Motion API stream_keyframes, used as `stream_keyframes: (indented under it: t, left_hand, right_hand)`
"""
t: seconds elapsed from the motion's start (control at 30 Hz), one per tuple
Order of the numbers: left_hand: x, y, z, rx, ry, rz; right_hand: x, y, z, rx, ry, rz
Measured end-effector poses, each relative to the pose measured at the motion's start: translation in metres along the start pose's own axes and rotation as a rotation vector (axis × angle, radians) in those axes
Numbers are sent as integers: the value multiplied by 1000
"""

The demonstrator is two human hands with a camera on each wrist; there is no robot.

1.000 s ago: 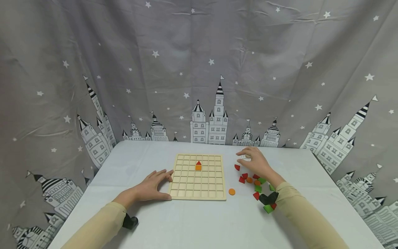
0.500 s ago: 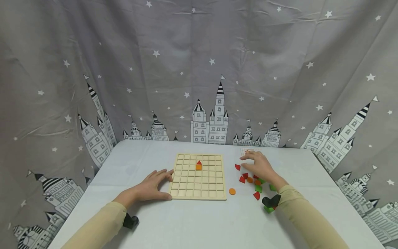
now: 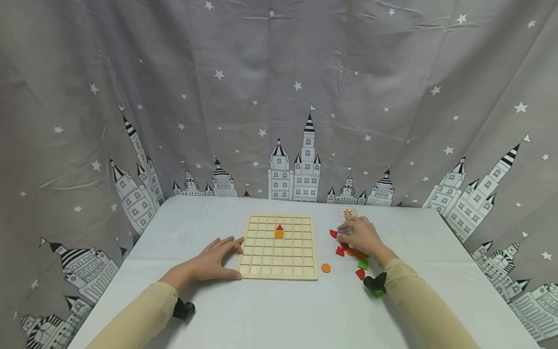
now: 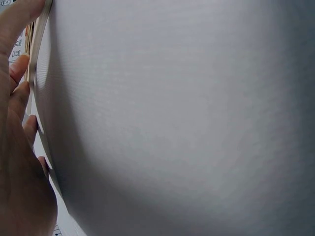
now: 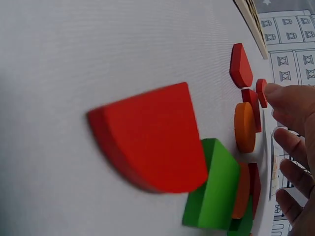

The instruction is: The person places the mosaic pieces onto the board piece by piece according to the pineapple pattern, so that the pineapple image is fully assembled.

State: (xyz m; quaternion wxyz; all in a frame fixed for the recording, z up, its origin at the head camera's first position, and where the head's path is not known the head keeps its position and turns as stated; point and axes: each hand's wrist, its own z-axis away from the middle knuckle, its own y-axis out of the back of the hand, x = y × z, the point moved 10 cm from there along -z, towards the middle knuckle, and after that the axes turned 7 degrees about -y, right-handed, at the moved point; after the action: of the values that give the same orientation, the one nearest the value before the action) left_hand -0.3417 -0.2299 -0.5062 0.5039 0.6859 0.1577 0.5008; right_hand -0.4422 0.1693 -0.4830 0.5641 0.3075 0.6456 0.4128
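My left hand lies at the left side of a pale wooden grid board, thumb and fingertips against its edge. In the left wrist view, the board's rim shows past the fingers. On the board, a red triangle sits directly above an orange square. Right of the board, my right hand is low over loose pieces, thumb and index apart. Its fingertips are right at a red quarter-round piece. In the right wrist view, the thumb overlaps the edge of a small red piece.
A gridded card with a printed figure lies behind the right hand. Around that hand are several red and green pieces, including a green block and a red quarter-round. One orange disc lies near the board's front right corner.
My right hand has come down and toward me from over the card to the loose pieces, uncovering the card. The left hand and board stay in place.
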Motion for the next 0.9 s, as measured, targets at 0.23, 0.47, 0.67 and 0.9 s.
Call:
stream_keyframes:
  t: [0.23,0.47,0.67,0.9]
  left_hand:
    - [0,0,0,-1,6,-4]
    - [3,1,-1,-2,-6,-3]
    - [4,1,0,0,-15,-7]
    - [1,0,0,-3,-2,-2]
  right_hand:
    - [1,-7,-6,-6,-19,16]
    - [0,-8,-7,-17,-23,-2]
    - [-2,-4,-5,-12,18,23]
    - [7,-3,-4,-6,9,8]
